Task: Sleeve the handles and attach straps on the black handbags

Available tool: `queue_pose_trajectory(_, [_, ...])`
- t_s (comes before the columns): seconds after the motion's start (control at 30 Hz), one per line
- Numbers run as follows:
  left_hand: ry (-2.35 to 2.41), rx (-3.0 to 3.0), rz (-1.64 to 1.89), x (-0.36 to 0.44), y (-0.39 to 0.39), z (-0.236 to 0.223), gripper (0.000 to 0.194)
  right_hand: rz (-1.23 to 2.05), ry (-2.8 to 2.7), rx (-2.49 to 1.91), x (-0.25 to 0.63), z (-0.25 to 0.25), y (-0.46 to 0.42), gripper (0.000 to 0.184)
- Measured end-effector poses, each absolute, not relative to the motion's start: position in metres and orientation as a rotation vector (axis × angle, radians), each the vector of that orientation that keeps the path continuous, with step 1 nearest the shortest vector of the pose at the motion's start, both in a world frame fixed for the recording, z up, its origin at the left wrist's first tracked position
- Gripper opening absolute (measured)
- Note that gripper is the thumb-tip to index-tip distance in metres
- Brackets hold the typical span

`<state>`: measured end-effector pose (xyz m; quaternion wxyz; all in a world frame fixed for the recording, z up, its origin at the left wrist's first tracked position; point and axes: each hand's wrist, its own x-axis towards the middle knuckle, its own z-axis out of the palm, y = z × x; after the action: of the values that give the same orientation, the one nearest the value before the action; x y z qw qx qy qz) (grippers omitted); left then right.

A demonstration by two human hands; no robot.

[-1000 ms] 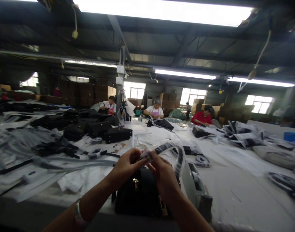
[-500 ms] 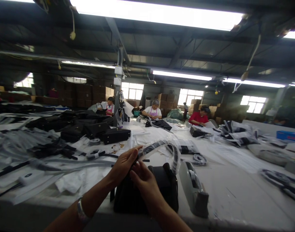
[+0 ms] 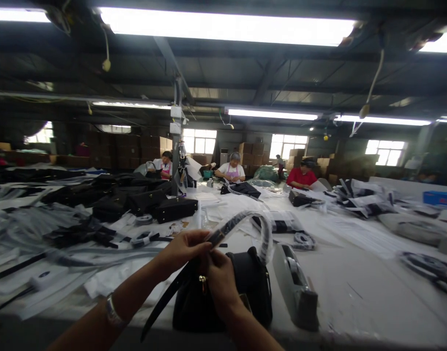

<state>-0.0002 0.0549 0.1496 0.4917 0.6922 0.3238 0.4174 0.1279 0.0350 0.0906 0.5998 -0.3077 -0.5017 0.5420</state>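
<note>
A black handbag (image 3: pixel 194 304) stands upright at the table's near edge, with gold-coloured hardware on its front. Its arched handle (image 3: pixel 265 234) is wrapped in clear plastic. My left hand (image 3: pixel 189 248) pinches the left end of this handle between thumb and fingers. Just below, my right hand (image 3: pixel 221 280) is closed at the handle's base, its fingertips partly hidden; what it grips there I cannot make out. A loose black strap (image 3: pixel 161 309) hangs down from near my hands on the left side of the bag.
Right of the bag stands a grey tape dispenser (image 3: pixel 296 287). Wrapped straps and paper strips (image 3: pixel 99 253) cover the left side, with black bags (image 3: pixel 175 208) piled behind. A coiled strap (image 3: pixel 304 240) lies beyond the dispenser. Several co-workers sit across the table (image 3: pixel 355 297).
My right hand has turned and its fingers have closed below the handle end. The black strap now hangs out to the left, and the gold hardware has come into view.
</note>
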Motion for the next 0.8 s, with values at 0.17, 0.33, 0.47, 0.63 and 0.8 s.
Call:
queue_pose_trajectory(0.17, [0.873, 1.611, 1.076, -0.002, 0.061, 0.150, 0.038, 1.269, -1.311, -0.674, 0.127, 0.088, 0.038, 0.036])
queue_pose_trajectory(0.33, [0.835, 1.580, 1.089, -0.003, 0.059, 0.146, 0.039, 1.249, -1.318, -0.871, 0.128, 0.086, 0.043, 0.018])
queue_pose_trajectory(0.47, [0.844, 1.565, 1.147, -0.010, 0.055, 0.130, 0.040, 1.269, -1.301, -0.906, 0.134, 0.089, 0.045, 0.030])
queue_pose_trajectory(0.63, [0.987, 1.530, 1.249, -0.031, 0.047, 0.104, 0.037, 1.222, -1.352, -0.957, 0.144, 0.093, 0.048, 0.039])
queue_pose_trajectory(0.8, [1.163, 1.625, 1.323, -0.054, 0.028, 0.075, 0.038, 1.144, -1.516, -1.020, 0.157, 0.104, 0.042, 0.042])
